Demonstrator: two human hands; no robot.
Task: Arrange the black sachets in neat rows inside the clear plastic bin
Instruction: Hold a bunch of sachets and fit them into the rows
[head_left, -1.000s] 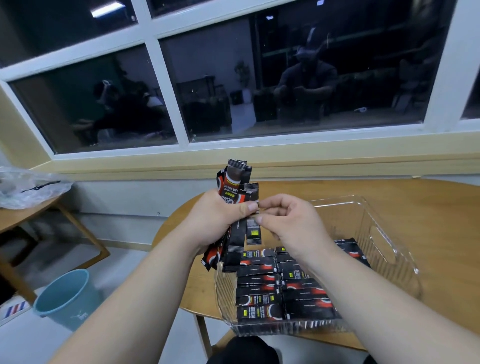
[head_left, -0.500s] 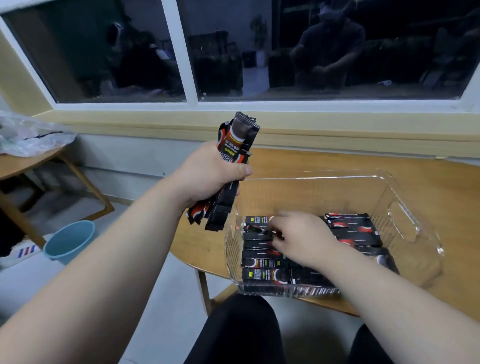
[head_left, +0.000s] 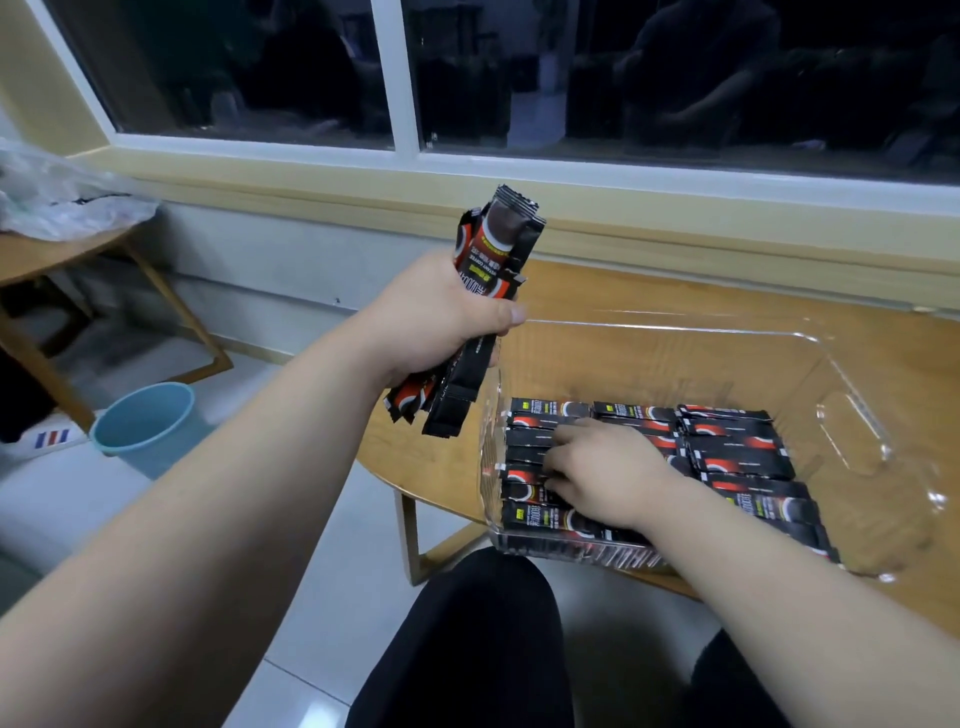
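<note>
My left hand (head_left: 441, 317) grips an upright bundle of black sachets (head_left: 488, 270) with red and white print, held above the table just left of the clear plastic bin (head_left: 852, 447). Inside the bin, black sachets lie flat in three side-by-side rows (head_left: 737, 457). My right hand (head_left: 602, 473) reaches into the bin and rests on the left and middle rows, fingers lightly bent over the sachets there. Whether it holds one is hidden under the fingers.
The bin sits at the near left edge of a round wooden table (head_left: 649, 296) below a window sill. A light-blue bucket (head_left: 145, 426) stands on the floor at left, beside another wooden table (head_left: 47, 260) bearing a plastic bag (head_left: 57, 202). My knees are below the table edge.
My right hand left the bundle, went down into the bin and now rests on the laid rows. My left hand keeps the bundle raised. The view has tilted downward.
</note>
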